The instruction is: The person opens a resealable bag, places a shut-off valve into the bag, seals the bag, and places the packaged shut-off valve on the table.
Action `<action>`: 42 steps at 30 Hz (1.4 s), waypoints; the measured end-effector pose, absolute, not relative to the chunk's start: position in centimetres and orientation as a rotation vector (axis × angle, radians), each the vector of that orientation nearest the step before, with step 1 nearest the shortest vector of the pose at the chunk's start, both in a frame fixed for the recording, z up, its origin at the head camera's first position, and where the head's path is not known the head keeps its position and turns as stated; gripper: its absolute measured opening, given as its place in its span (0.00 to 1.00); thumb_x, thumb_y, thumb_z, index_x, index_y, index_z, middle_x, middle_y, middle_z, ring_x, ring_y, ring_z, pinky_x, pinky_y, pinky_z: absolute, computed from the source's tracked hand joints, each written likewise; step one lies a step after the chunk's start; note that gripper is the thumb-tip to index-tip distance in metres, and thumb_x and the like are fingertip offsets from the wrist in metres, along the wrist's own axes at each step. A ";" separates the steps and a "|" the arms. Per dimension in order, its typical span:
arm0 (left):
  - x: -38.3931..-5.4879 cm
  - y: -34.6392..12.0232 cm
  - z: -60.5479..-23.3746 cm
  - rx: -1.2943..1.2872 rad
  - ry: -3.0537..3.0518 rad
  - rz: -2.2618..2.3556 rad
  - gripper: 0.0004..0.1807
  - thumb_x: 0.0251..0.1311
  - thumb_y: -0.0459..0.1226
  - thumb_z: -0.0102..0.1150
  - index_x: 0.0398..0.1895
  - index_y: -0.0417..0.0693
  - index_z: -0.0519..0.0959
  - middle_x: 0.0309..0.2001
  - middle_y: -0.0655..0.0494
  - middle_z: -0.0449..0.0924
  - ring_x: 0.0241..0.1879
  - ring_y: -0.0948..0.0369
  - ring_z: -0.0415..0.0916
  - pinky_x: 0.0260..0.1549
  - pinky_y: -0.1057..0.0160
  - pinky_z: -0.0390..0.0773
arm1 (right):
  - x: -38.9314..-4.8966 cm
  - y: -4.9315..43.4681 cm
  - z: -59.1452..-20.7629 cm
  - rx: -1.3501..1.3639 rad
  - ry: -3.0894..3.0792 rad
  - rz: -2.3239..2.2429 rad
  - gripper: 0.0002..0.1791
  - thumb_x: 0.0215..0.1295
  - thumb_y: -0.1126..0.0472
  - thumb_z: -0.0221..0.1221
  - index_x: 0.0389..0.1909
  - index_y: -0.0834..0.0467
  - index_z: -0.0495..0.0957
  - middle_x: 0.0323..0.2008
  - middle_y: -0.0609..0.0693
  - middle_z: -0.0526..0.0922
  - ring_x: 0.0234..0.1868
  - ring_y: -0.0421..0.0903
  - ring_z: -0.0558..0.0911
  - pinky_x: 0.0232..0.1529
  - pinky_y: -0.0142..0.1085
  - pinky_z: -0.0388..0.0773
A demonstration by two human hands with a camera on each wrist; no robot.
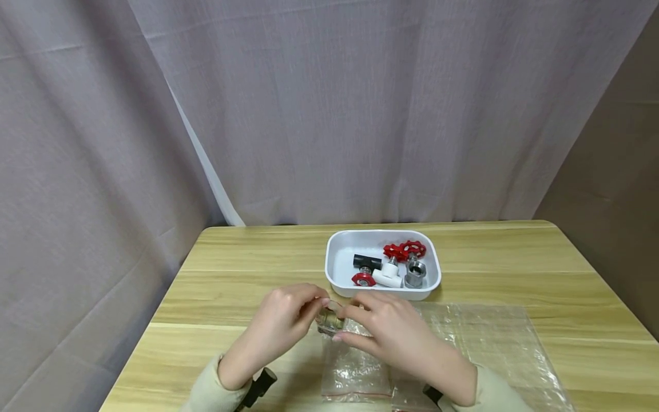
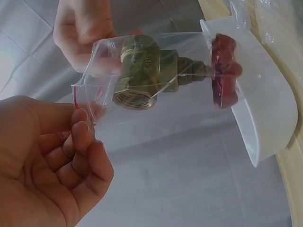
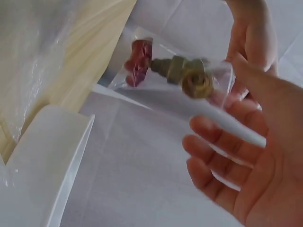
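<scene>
Grip L (image 1: 282, 318) pinches bag (image 2: 184, 44); grip R (image 1: 391, 328) half-curled by valve (image 2: 147, 71)

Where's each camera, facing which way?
Head: worn there, facing forward and down at the wooden table; left hand, right hand, pale sleeves show.
Left wrist: worn there, facing the brass red-wheeled valve in a clear plastic bag; both hands show.
Right wrist: worn there, facing it; both hands show.
Wrist views share valve, bag, white rectangular tray.

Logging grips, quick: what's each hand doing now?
Left hand: pinching the clear bag by its edge.
Right hand: holding that bag, valve inside.
</scene>
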State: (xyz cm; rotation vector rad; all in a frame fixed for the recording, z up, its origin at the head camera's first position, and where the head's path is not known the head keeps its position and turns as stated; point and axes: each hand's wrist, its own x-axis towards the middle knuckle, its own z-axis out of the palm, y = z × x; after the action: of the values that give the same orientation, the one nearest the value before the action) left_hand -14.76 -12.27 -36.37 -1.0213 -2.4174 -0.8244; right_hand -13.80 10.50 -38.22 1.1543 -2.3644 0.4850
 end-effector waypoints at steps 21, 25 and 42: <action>-14.8 -12.4 -36.5 -1.187 -2.471 -0.696 0.02 0.65 0.34 0.64 0.35 0.50 0.85 0.30 0.66 0.81 0.29 0.73 0.73 0.30 0.72 0.76 | -14.2 11.2 -38.0 1.418 -2.251 0.423 0.05 0.64 0.56 0.66 0.38 0.50 0.80 0.44 0.43 0.82 0.46 0.41 0.82 0.53 0.37 0.79; -14.8 -12.4 -36.6 -1.264 -2.476 -0.680 0.03 0.67 0.34 0.63 0.36 0.51 0.84 0.29 0.67 0.79 0.28 0.73 0.70 0.29 0.75 0.73 | -14.0 11.3 -38.2 1.425 -2.226 0.474 0.04 0.68 0.56 0.63 0.39 0.50 0.79 0.41 0.40 0.80 0.43 0.38 0.81 0.49 0.34 0.79; -14.6 -12.4 -37.2 -1.440 -2.398 -0.590 0.04 0.68 0.32 0.60 0.35 0.50 0.79 0.28 0.66 0.74 0.28 0.73 0.69 0.31 0.76 0.73 | -13.9 11.4 -38.0 1.391 -2.194 0.620 0.03 0.69 0.54 0.63 0.40 0.48 0.81 0.40 0.38 0.78 0.41 0.35 0.79 0.44 0.30 0.78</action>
State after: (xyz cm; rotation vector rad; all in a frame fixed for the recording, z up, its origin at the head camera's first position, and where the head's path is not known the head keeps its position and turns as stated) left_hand -14.56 -12.44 -37.21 -1.4401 -2.3976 -0.5901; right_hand -13.90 11.36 -38.03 1.3905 -2.1939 0.6200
